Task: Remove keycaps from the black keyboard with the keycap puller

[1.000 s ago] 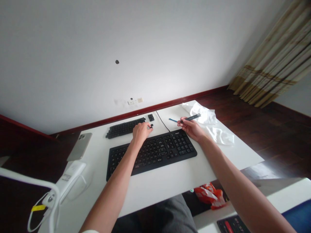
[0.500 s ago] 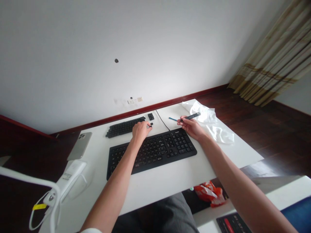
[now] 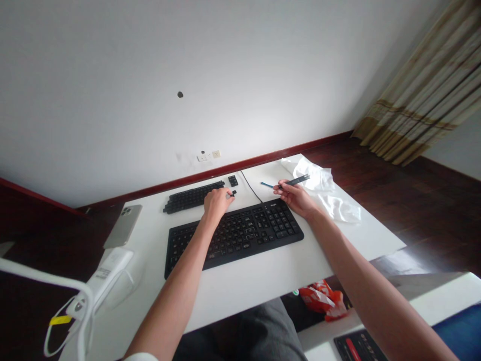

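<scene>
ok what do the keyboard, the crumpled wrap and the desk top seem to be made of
The keyboard looks matt black plastic: dull, even casing. The crumpled wrap is probably thin glossy plastic film, given its creases and bright glints. The desk top: perhaps smooth laminate, being evenly white.

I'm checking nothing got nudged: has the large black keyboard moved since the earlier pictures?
No. The large black keyboard shows no visible shift against the phone lying on the white table.
</scene>
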`<state>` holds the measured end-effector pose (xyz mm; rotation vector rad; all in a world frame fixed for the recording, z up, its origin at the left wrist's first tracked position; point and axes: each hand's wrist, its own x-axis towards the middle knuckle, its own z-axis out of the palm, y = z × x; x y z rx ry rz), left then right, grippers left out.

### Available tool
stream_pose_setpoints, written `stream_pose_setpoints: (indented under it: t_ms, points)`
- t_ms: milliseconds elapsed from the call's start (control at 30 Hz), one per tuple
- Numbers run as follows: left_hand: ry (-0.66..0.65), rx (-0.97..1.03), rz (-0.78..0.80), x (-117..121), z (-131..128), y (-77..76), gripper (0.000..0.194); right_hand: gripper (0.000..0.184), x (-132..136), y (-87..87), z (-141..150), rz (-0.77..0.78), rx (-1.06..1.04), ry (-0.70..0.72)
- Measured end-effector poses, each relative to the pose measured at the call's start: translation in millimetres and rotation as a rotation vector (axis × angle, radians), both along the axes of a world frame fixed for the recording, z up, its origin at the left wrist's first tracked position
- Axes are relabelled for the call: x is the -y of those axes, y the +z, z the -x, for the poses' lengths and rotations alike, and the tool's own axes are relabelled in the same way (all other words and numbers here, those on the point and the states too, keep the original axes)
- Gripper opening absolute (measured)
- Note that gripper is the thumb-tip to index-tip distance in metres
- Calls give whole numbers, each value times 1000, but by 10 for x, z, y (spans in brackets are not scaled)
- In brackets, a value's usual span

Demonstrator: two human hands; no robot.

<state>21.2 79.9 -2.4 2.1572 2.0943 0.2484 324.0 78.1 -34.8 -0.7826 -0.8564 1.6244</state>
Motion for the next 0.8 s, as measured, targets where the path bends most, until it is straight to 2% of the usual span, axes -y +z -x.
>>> stream_pose_setpoints:
  t_ms: [800]
  points:
    - [4,-5,-11,12,-25,-19,23,26,-4,-9,-2,5,-16,10]
